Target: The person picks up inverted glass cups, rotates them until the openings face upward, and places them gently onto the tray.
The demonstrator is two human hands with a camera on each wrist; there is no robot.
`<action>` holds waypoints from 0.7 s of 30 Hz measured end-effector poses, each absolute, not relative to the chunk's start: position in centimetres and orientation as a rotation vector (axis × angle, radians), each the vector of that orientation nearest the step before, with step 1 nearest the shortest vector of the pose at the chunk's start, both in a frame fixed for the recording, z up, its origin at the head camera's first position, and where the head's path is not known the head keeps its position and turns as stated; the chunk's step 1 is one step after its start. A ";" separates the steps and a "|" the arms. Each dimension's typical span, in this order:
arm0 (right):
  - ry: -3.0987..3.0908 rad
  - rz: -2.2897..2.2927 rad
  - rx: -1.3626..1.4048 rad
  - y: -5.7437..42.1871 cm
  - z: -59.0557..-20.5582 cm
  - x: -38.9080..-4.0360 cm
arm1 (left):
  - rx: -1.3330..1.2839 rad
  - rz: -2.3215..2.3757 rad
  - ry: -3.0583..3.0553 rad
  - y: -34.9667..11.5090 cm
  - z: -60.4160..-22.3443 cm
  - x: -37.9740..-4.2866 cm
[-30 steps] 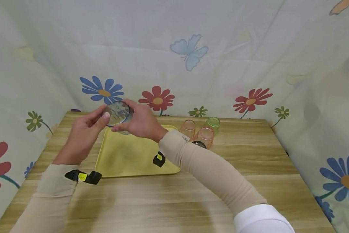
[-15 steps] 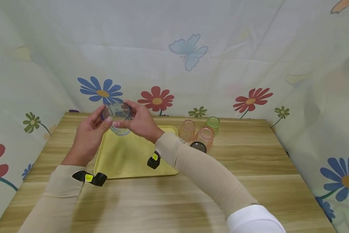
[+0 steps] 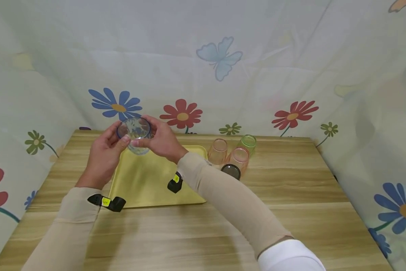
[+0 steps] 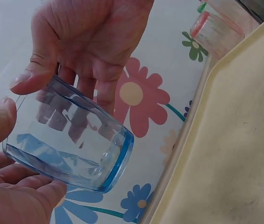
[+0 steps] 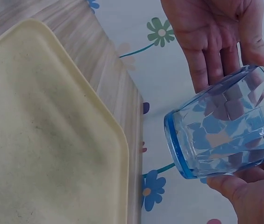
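A clear blue-tinted drinking glass (image 3: 135,128) is in the air over the back left of the yellow tray (image 3: 162,184). My left hand (image 3: 102,158) grips its left side, thumb near the rim, fingers behind. On the right side my right hand (image 3: 163,141) holds it the same way. The glass tilts with its mouth toward me. In the left wrist view the glass (image 4: 71,135) shows a thick blue base pointing away from both thumbs. The right wrist view shows the glass (image 5: 220,126) between the two hands, apart from the tray.
Right of the tray stand several glasses: an orange glass (image 3: 218,151), a pink glass (image 3: 240,156), a green glass (image 3: 248,142) and a dark grey glass (image 3: 231,171), partly behind the right sleeve. A flower-print cloth (image 3: 219,90) backs the wooden table (image 3: 284,180).
The glass has been tipped slightly between both hands, so more of its side shows than a second ago. Both forearms have shifted a little; the left moved rightward, the right leftward.
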State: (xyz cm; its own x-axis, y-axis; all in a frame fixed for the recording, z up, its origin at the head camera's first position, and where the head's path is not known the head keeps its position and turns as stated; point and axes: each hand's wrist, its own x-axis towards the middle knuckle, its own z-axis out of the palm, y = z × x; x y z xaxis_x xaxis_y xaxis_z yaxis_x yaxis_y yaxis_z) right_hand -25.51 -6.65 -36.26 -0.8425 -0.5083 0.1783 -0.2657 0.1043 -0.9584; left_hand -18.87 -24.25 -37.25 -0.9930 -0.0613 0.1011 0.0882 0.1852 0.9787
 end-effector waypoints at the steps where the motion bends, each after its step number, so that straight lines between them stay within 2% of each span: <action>1: 2.169 -1.824 -0.777 -6.7 -36.4 -25.6 | -0.026 -1.931 -2.327 -24.3 -37.3 -18.9; 21: 2.180 -1.726 -0.696 -8.1 -39.5 -26.8 | -0.008 -1.991 -2.312 -25.5 -40.2 -20.3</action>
State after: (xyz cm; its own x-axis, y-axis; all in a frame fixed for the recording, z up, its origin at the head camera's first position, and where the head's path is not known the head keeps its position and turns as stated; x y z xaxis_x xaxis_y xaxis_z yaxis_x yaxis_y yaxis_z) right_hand -26.77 -8.08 -39.48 -0.8467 -0.5260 0.0802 -0.1987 0.1728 -0.9647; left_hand -20.27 -25.49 -40.18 -0.9959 -0.0554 0.0719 0.0629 0.1501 0.9867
